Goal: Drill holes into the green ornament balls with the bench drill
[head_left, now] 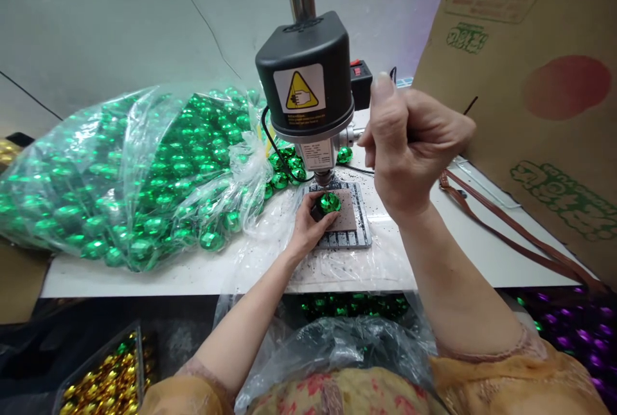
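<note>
My left hand (311, 225) pinches a shiny green faceted ball (330, 202) between thumb and fingers. The ball sits over a tan square pad on the grey slotted base plate (364, 235), just under the spindle of a small black bench drill press (306, 74). Raised at the right of the press head, my right hand (409, 139) is closed in a fist on the press handle (357, 134). Only a short metal piece of that handle shows; the fingers hide the rest. Dark shavings lie about the base plate.
A large clear bag (144, 177) of green balls fills the left of the white table (144, 283). Loose green balls (279, 179) lie behind the base. A cardboard box (525, 100) and brown strap (520, 235) are at right. Below are gold balls (103, 376) and purple ones (578, 335).
</note>
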A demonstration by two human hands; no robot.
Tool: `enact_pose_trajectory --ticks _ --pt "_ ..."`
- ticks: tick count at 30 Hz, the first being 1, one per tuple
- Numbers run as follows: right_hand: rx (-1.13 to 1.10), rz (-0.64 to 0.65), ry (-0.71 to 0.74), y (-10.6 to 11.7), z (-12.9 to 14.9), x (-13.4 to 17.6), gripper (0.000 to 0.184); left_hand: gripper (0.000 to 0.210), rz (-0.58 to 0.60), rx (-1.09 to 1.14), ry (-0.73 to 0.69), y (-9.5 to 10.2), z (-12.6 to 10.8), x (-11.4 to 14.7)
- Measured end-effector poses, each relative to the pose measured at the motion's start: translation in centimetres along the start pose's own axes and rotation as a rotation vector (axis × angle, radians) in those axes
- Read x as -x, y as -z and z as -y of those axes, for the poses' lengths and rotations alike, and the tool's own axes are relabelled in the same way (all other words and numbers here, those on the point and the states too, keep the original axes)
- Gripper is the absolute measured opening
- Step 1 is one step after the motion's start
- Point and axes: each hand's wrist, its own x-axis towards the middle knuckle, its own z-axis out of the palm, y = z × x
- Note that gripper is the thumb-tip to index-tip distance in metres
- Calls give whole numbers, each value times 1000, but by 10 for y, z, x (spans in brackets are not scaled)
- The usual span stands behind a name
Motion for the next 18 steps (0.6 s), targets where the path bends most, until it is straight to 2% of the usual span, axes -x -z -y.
enact_pose_trajectory --ticks 5,10,18 --pt "46 -28 37 3 -4 10 46 50 -11 -25 -19 0 1 1" --pt "14 33 108 9 -8 14 47 51 -11 -15 -18 -1 0 1" --pt "-27 41 188 13 -15 20 46 49 -21 -23 -28 -1 -10 2"
